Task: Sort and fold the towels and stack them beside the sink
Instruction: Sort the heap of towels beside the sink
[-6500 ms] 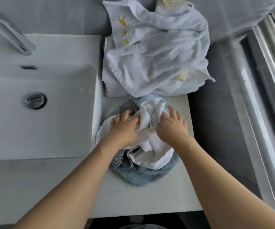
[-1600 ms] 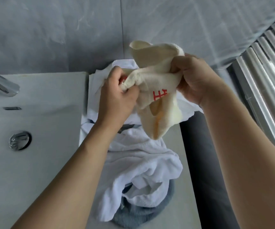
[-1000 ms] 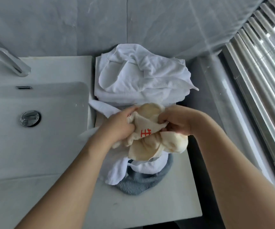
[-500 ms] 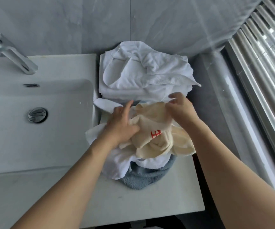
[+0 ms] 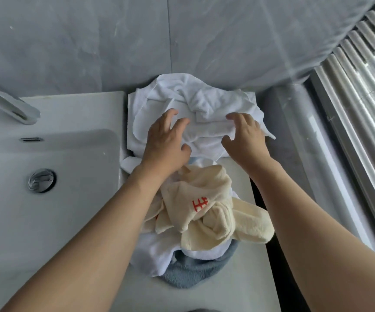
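Far to the left of both hands, a chrome faucet (image 5: 13,104) leans over the white sink (image 5: 47,221), and the round chrome drain plug (image 5: 41,183) sits in the basin well left of the left forearm.

The left hand (image 5: 165,140) reaches forward over the counter, palm down, fingers spread and loosely bent. Its fingertips lie on or just above the rumpled white towels (image 5: 195,109) piled against the grey wall; whether they actually press the cloth cannot be told. It grips nothing.

Between and beyond the two hands lies that white heap, loose towels sitting on flatter white layers, right beside the sink's rim.

The right hand (image 5: 245,138) is held apart from the left, also palm down over the same heap, fingers curved with the thumb out to the side, and nothing is closed in it.

Nearer the person, behind both hands and between the forearms, a crumpled cream towel (image 5: 211,212) with a red mark lies free of either hand. It rests on another bunched white towel (image 5: 150,251), which in turn covers a blue-grey towel (image 5: 193,273) on the pale counter (image 5: 238,289).

Right of the right arm, past the counter's edge, a dark gap drops away, and further right stand pale vertical blinds (image 5: 362,97).
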Tool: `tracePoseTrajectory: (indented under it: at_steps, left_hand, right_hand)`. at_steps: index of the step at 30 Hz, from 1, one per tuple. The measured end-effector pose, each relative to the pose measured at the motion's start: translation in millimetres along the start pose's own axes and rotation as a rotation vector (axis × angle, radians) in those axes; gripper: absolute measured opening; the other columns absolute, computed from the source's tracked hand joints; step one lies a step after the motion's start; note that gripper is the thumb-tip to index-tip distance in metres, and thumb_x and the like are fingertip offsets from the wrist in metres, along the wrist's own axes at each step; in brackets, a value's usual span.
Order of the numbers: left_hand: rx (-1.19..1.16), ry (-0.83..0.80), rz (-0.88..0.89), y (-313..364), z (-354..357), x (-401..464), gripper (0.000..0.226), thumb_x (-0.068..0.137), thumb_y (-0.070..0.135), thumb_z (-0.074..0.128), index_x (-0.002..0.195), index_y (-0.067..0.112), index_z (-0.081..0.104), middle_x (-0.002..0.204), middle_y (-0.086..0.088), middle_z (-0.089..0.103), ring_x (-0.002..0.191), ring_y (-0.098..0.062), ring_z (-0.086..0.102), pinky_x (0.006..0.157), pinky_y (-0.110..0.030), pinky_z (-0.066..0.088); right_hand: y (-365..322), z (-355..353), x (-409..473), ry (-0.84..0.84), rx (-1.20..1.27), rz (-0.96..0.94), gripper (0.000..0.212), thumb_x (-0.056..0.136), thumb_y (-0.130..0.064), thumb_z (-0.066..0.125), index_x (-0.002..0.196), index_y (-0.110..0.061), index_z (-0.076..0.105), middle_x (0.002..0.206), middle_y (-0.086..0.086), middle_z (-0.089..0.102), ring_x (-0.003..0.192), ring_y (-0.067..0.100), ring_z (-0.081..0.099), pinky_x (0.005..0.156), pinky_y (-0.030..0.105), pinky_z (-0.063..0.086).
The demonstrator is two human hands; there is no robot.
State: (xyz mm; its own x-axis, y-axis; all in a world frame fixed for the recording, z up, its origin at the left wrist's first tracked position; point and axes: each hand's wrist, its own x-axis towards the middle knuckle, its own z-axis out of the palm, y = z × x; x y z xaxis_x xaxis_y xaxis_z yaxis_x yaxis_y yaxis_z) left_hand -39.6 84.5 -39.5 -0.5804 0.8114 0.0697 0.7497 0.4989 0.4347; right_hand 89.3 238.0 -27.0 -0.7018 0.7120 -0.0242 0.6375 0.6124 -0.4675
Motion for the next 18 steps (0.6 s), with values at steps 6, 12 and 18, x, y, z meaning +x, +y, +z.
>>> tracePoseTrajectory:
  at_steps: [6,12,18]
  left_hand:
    - [0.277,-0.370,0.055,-7.1,10.3,54.2,0.093,0.082,0.028,0.059,0.156,0.033,0.002,0.161,0.001,-0.024,0.150,-0.028,-0.022,0.118,-0.061,-0.011]
    - [0.206,-0.110,0.225,-22.9,17.0,81.2,0.065,0.076,0.042,0.046,0.137,0.022,0.044,0.155,-0.003,0.032,0.139,-0.030,0.036,0.115,-0.059,0.020]
    - [0.128,0.050,0.248,-21.5,14.9,102.0,0.050,0.078,0.025,0.058,0.127,0.020,0.049,0.126,-0.002,0.059,0.115,-0.030,0.056,0.094,-0.047,0.041]
  right_hand:
    - [13.6,19.8,38.2,0.100,0.019,-0.141,0.057,0.085,-0.008,0.052,0.141,-0.011,0.047,0.141,0.010,0.046,0.131,0.033,0.042,0.107,0.042,0.031]
    - [21.6,28.4,55.7,0.164,0.022,-0.133,0.050,0.088,-0.016,0.051,0.137,-0.017,0.053,0.133,0.007,0.051,0.123,0.033,0.042,0.105,0.041,0.031]
    - [23.3,26.7,48.5,0.091,0.010,-0.164,0.082,0.079,-0.075,0.044,0.142,-0.023,0.049,0.136,0.003,0.048,0.128,0.027,0.037,0.110,0.039,0.027]
